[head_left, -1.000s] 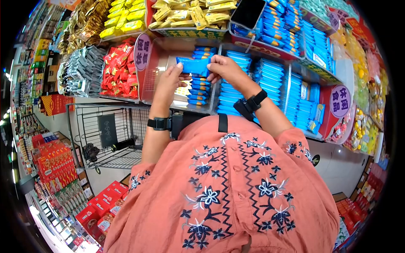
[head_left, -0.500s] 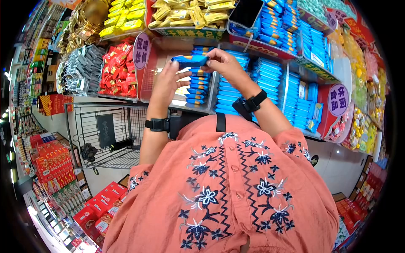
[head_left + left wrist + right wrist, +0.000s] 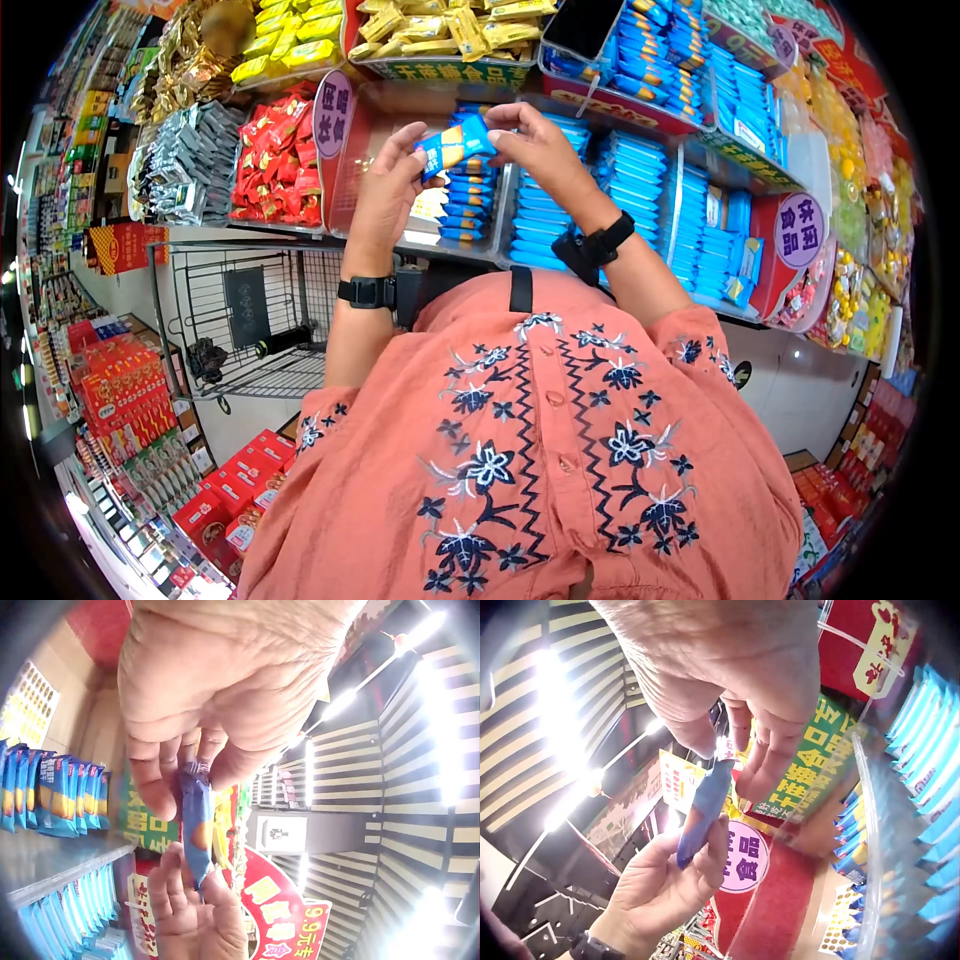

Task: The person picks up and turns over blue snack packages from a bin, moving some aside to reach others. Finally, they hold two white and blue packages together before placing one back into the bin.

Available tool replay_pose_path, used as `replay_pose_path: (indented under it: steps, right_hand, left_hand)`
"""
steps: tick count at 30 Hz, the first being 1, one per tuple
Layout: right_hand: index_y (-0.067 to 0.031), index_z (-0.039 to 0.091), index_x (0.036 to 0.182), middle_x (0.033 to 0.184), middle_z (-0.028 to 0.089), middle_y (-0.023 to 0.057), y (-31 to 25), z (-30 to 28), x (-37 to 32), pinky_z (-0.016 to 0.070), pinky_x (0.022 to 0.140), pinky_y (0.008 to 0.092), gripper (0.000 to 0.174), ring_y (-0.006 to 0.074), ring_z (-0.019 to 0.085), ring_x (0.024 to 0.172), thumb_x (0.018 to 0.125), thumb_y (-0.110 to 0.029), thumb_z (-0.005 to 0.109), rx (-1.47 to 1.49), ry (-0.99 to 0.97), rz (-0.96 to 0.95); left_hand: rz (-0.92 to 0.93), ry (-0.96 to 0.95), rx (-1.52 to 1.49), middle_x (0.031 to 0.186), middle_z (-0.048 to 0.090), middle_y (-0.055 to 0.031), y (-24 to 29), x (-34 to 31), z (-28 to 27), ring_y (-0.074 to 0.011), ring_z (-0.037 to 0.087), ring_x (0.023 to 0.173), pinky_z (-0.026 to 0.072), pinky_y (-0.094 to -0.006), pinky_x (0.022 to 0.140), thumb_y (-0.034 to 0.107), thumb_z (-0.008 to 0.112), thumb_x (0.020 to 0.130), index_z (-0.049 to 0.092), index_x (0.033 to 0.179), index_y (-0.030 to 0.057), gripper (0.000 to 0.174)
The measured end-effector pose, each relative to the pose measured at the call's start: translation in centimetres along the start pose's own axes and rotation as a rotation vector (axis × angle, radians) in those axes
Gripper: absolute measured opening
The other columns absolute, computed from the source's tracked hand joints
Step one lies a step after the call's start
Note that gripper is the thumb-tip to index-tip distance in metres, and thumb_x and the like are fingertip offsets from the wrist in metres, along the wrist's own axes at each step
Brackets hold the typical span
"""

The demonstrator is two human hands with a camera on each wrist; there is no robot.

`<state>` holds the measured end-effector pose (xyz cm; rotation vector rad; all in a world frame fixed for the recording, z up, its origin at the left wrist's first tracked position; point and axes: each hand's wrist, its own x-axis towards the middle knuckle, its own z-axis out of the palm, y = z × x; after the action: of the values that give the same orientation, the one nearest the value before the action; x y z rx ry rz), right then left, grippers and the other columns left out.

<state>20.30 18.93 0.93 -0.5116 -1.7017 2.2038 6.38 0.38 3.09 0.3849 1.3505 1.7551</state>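
A small blue snack packet (image 3: pixel 453 147) with a yellow-orange picture is held up between both hands, tilted up to the right. My left hand (image 3: pixel 388 186) pinches its left end between thumb and fingers. At the opposite end, the thumb and fingertips of my right hand (image 3: pixel 540 150) grip the wrapper. Seen by the left wrist camera, the packet (image 3: pixel 198 825) is nearly edge-on, with the left hand above it. The right wrist view shows the packet (image 3: pixel 705 802) slanting between both sets of fingertips. Below it, similar blue packets (image 3: pixel 465 212) stand in a row in a bin.
Clear bins of blue packets (image 3: pixel 630 195) lie to the right, and red packets (image 3: pixel 278 165) to the left. Yellow packets (image 3: pixel 425 30) fill a bin behind. A dark-screened phone-like device (image 3: pixel 580 25) sits above the bins. A wire shopping cart (image 3: pixel 260 320) stands at left.
The packet turned from a plain blue side to its yellow-orange printed side and now tilts. The left fingers, spread half a second ago, have closed in on its end. The right hand keeps its grip.
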Motion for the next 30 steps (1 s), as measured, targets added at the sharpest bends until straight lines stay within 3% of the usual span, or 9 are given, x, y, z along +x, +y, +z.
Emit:
replay_pose_path:
  steps: [5,8,11,14,15,18,19,23,30]
  right_hand:
    - [0.0021,0.050,0.133,0.103,0.066,0.0069,-0.5,0.6,-0.1,0.0572,0.074,0.0289,0.045,0.0145,0.067,0.088,0.095,-0.016,0.066,0.023,-0.079,0.126]
    - [0.0019,0.050,0.134,0.103,0.066,0.0076,0.4,0.5,0.1,0.0560,0.073,0.0282,0.045,0.0152,0.067,0.088,0.096,-0.015,0.065,-0.022,-0.084,0.092]
    - [0.0015,0.051,0.133,0.104,0.067,0.0095,1.8,0.0,0.5,0.0551,0.073,0.0277,0.041,0.0164,0.068,0.089,0.097,-0.014,0.061,-0.159,-0.036,0.028]
    - [0.0012,0.053,0.130,0.106,0.068,0.0111,2.0,-1.3,0.4,0.0552,0.073,0.0280,0.036,0.0170,0.068,0.090,0.098,-0.014,0.057,-0.149,0.091,0.079]
    - [0.0006,0.054,0.127,0.107,0.068,0.0129,2.0,-1.8,0.2,0.0556,0.073,0.0283,0.032,0.0178,0.069,0.091,0.099,-0.015,0.055,-0.134,0.117,0.082]
    - [0.0005,0.054,0.126,0.107,0.068,0.0136,1.7,-3.0,-1.1,0.0560,0.073,0.0291,0.031,0.0180,0.069,0.090,0.098,-0.015,0.054,-0.110,0.132,0.147]
    - [0.0008,0.054,0.124,0.107,0.067,0.0140,1.6,-3.3,-1.6,0.0562,0.072,0.0296,0.031,0.0183,0.069,0.090,0.098,-0.016,0.054,-0.111,0.131,0.146]
    - [0.0015,0.055,0.124,0.107,0.067,0.0142,1.0,-3.5,-3.4,0.0564,0.073,0.0299,0.032,0.0192,0.068,0.089,0.098,-0.017,0.055,-0.104,0.168,0.196]
    - [0.0013,0.057,0.122,0.105,0.068,0.0145,1.9,-4.5,-5.0,0.0570,0.070,0.0305,0.031,0.0199,0.069,0.086,0.098,-0.017,0.055,-0.097,0.203,0.220]
  left_hand:
    - [0.022,-0.024,0.052,0.128,0.057,-0.0105,-0.2,0.6,-0.5,-0.0174,0.059,0.110,0.0537,-0.0323,0.086,0.009,0.059,0.097,0.048,0.139,-0.0003,0.045]
    - [-0.030,-0.111,0.384,0.118,0.062,-0.0082,0.0,1.6,-1.7,-0.0138,0.060,0.106,0.0498,-0.0274,0.088,0.009,0.061,0.097,0.051,0.136,-0.0023,0.041]
    - [-0.019,-0.222,0.744,0.100,0.066,-0.0052,0.0,2.9,-2.8,-0.0118,0.061,0.092,0.0498,-0.0274,0.078,0.015,0.066,0.095,0.059,0.124,-0.0022,0.035]
    - [0.044,-0.198,0.831,0.094,0.067,-0.0040,-1.0,4.5,-4.2,-0.0106,0.061,0.086,0.0495,-0.0268,0.077,0.015,0.068,0.093,0.063,0.117,-0.0006,0.029]
    - [0.032,-0.163,0.920,0.096,0.068,-0.0091,-1.5,4.8,-4.5,-0.0170,0.064,0.088,0.0506,-0.0308,0.080,0.014,0.071,0.090,0.064,0.113,0.0007,0.028]
    - [0.169,-0.292,1.307,0.100,0.068,-0.0160,-3.5,5.6,-4.8,-0.0271,0.065,0.094,0.0507,-0.0372,0.084,0.014,0.073,0.086,0.066,0.112,0.0009,0.030]
    - [0.221,-0.276,1.349,0.104,0.064,-0.0198,-4.6,5.6,-4.7,-0.0359,0.062,0.099,0.0495,-0.0428,0.087,0.014,0.075,0.082,0.068,0.111,0.0037,0.031]
    - [0.311,-0.229,1.452,0.102,0.057,-0.0164,-7.3,5.6,-4.0,-0.0373,0.058,0.099,0.0498,-0.0454,0.086,0.011,0.075,0.081,0.068,0.109,0.0088,0.029]
    - [0.402,-0.196,1.610,0.101,0.058,-0.0167,-8.6,6.1,-3.4,-0.0387,0.057,0.102,0.0491,-0.0473,0.087,0.008,0.072,0.081,0.061,0.100,0.0069,0.022]
